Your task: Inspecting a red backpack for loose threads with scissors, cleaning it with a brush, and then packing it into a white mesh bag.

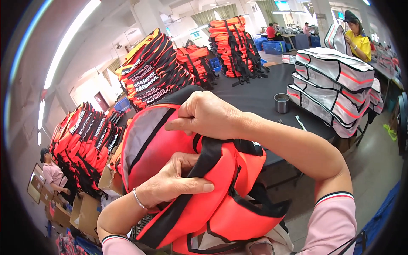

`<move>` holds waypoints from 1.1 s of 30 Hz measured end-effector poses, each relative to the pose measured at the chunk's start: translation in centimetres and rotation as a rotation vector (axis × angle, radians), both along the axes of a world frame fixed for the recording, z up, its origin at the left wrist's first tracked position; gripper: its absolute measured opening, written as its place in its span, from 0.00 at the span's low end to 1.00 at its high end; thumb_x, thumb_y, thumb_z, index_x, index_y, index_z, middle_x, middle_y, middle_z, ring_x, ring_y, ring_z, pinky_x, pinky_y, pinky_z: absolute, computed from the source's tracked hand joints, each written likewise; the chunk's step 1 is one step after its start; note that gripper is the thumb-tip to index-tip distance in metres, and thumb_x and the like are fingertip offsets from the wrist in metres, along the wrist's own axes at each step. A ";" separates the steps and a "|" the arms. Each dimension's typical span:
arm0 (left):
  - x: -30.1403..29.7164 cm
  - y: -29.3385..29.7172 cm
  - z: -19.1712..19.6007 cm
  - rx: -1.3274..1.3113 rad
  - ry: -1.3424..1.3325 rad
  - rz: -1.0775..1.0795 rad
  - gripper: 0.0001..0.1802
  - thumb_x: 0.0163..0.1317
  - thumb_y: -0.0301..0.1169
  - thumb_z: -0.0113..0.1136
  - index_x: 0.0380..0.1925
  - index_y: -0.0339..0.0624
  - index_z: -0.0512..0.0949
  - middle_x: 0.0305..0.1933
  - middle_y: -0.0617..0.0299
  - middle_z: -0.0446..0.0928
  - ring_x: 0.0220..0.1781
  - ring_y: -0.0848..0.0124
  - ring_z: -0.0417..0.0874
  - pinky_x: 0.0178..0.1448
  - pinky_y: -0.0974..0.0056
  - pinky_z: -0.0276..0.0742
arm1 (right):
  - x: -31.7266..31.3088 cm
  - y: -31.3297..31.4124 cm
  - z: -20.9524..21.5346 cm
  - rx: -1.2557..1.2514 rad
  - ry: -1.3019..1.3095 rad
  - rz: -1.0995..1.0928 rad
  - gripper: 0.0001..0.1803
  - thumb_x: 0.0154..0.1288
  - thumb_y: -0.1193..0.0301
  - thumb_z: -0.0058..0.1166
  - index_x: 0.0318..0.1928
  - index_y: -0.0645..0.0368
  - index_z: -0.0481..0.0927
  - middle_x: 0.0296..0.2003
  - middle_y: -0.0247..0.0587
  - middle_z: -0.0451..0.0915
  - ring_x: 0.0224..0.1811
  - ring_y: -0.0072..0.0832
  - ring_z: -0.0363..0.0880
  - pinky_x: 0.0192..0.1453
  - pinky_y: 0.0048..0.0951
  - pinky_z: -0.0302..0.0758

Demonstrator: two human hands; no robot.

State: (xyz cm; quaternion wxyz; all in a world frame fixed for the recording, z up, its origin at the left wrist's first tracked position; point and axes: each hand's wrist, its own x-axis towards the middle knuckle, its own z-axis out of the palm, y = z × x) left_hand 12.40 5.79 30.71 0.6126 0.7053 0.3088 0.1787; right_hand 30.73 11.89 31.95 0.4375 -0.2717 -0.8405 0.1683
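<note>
An orange-red backpack with black trim lies opened up in front of me, its grey-lined panel folded back on the left. My left hand is closed over the black-edged rim, with the thumb outside and the fingers inside the opening. Above it, my right hand is closed at the far side of the opening, its fingers curled against the bag's black edge. Whatever small part those fingertips pinch is hidden. A black strap loop hangs at the bag's lower right.
Tall stacks of orange and black bags stand on the dark table, with another pile at left. Silver bags, a metal cup and a toothbrush lie right. Cardboard boxes sit lower left. A yellow-shirted co-worker handles a bag.
</note>
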 end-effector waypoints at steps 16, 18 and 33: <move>-0.9 -1.5 -3.1 -0.178 -0.157 0.022 0.42 0.41 0.19 0.62 0.64 0.37 0.69 0.60 0.61 0.76 0.64 0.69 0.73 0.71 0.62 0.62 | -0.7 -2.8 0.8 0.239 -0.281 0.154 0.14 0.64 0.67 0.57 0.35 0.69 0.83 0.26 0.60 0.79 0.32 0.52 0.81 0.38 0.41 0.77; -1.1 -1.4 -4.0 -0.147 -0.158 0.002 0.35 0.45 0.20 0.63 0.59 0.37 0.72 0.55 0.63 0.78 0.60 0.71 0.75 0.68 0.63 0.66 | -1.0 -2.7 0.4 0.163 -0.267 0.086 0.14 0.65 0.67 0.57 0.37 0.68 0.83 0.28 0.59 0.80 0.33 0.51 0.81 0.39 0.41 0.78; -0.3 -1.0 -2.9 -0.037 -0.172 0.308 0.26 0.53 0.29 0.68 0.53 0.34 0.75 0.46 0.63 0.80 0.48 0.76 0.80 0.55 0.71 0.75 | 1.3 1.0 0.7 -0.031 -0.190 0.144 0.19 0.70 0.61 0.54 0.41 0.68 0.84 0.30 0.43 0.85 0.33 0.25 0.82 0.42 0.28 0.78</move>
